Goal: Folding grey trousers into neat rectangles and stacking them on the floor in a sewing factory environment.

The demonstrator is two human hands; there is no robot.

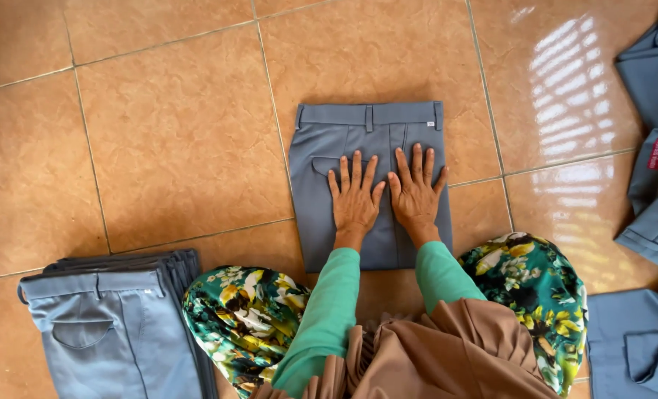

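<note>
Both hands (384,193) flat on folded grey trousers (369,148), tiled floor (174,133)

A stack of folded grey trousers (115,325) lies at the lower left of the frame on glossy orange-brown floor tiles (174,140). Along the right edge, unfolded grey garments (657,185) lie loosely heaped, with window light reflected on the tiles just beside them.

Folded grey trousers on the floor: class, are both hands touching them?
Touching. The head view shows the left hand and right hand pressed flat, fingers spread, on the folded grey trousers.
</note>
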